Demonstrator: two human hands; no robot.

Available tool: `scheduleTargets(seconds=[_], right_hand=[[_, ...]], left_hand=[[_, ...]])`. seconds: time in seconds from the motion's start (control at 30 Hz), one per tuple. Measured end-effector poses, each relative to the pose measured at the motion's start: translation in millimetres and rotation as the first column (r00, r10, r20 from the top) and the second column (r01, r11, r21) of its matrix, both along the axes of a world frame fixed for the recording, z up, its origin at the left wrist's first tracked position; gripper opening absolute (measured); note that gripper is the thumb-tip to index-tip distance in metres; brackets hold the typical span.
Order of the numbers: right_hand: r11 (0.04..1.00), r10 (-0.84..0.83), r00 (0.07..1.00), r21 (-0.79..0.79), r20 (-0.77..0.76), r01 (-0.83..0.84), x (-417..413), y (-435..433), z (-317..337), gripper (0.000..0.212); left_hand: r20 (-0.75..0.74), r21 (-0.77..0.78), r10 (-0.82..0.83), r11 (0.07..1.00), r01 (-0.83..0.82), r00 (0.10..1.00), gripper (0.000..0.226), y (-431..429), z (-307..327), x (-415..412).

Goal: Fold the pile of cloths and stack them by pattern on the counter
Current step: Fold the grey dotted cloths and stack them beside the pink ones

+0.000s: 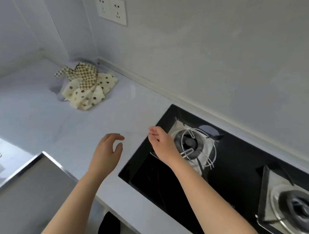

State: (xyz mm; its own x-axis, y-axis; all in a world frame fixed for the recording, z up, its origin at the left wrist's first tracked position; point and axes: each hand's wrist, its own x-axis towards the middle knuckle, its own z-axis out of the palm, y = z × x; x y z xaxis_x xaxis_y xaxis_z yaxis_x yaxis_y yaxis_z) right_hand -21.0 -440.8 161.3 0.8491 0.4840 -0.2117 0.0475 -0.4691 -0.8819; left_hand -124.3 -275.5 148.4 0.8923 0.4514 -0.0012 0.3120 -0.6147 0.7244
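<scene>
- The pile of cloths [85, 85] is seen heaped, unfolded, in the far corner of the pale counter [34, 110], against the wall — checked pieces lie across dotted cream ones, with a plain lilac cloth showing beneath.
- Both hands are raised over the counter, well apart from the pile; the left hand [108, 154] is held with fingers loosely spread and nothing in it.
- The right hand [160, 141] is likewise empty, its fingers half curled above the edge of the black gas hob [236, 174].
- The work is judged to be at its opening step — no cloth is folded, no stack begun.
- A reach to the corner is called for next, and one cloth must be drawn free.
- No container is shown holding anything.
</scene>
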Motion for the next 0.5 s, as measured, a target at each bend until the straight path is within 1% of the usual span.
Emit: scheduleTargets(seconds=[0.17, 0.27, 0.4, 0.47, 0.5], right_hand=[[0.999, -0.009, 1.000, -0.032, -0.030, 0.008, 34.4, 93.5, -18.9, 0.034], [0.996, -0.047, 0.998, -0.077, -0.042, 0.044, 54.8, 159.8, -38.6, 0.033], [0.989, -0.074, 0.990, -0.139, -0.119, 0.057, 74.5, 247.3, -51.1, 0.034], [0.985, -0.078, 0.988, -0.163, -0.134, 0.055, 86.3, 288.2, -53.2, 0.033], [0.983, -0.083, 0.987, -0.173, -0.139, 0.059, 92.6, 304.5, -53.3, 0.034]], left_hand=[[0.016, 0.013, -0.024, 1.000, 0.024, 1.000, 0.022, 107.3, -7.4, 48.1], [-0.020, 0.023, -0.061, 0.998, 0.061, 0.998, 0.021, 173.7, -16.2, 78.2], [-0.070, 0.077, -0.109, 0.990, 0.114, 0.992, 0.020, 261.8, -23.7, 115.7], [-0.081, 0.100, -0.087, 0.990, 0.095, 0.993, 0.019, 305.4, -27.5, 137.1], [-0.089, 0.121, -0.051, 0.991, 0.062, 0.995, 0.019, 323.7, -29.5, 148.5]])
